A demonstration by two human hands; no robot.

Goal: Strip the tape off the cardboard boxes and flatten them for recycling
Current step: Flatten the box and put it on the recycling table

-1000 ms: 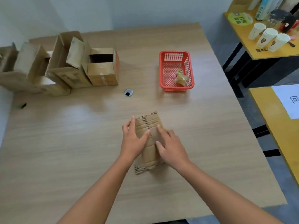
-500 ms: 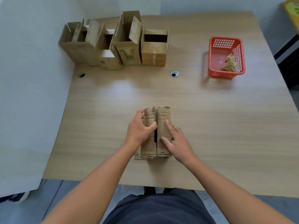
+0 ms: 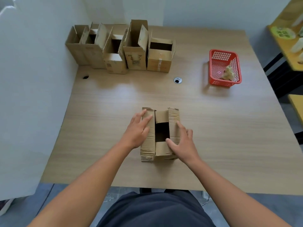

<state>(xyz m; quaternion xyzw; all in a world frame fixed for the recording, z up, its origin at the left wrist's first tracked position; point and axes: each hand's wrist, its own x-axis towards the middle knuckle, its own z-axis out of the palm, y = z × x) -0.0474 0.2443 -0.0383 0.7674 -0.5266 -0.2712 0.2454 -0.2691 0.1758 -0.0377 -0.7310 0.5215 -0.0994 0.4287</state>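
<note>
A small brown cardboard box [image 3: 161, 117] stands on the wooden table [image 3: 213, 136] right in front of me, its top flaps spread apart so that a dark opening shows in the middle. My left hand [image 3: 138, 130] lies with straight fingers on the left flap. My right hand [image 3: 182, 141] rests on the right flap, thumb at the edge of the opening, fingers spread along the flap's outer side. Several open cardboard boxes [image 3: 136, 51] stand in a row at the table's far left.
A red plastic basket [image 3: 216, 79] with a wad of peeled tape [image 3: 228, 73] sits at the far right. A round cable hole [image 3: 177, 80] lies mid-table. A white wall runs along the left edge. Yellow tables stand to the right.
The box's top flaps, pressed together a second ago, have parted and show the dark inside. My hands moved outward with the flaps. My view has pulled back and shifted left.
</note>
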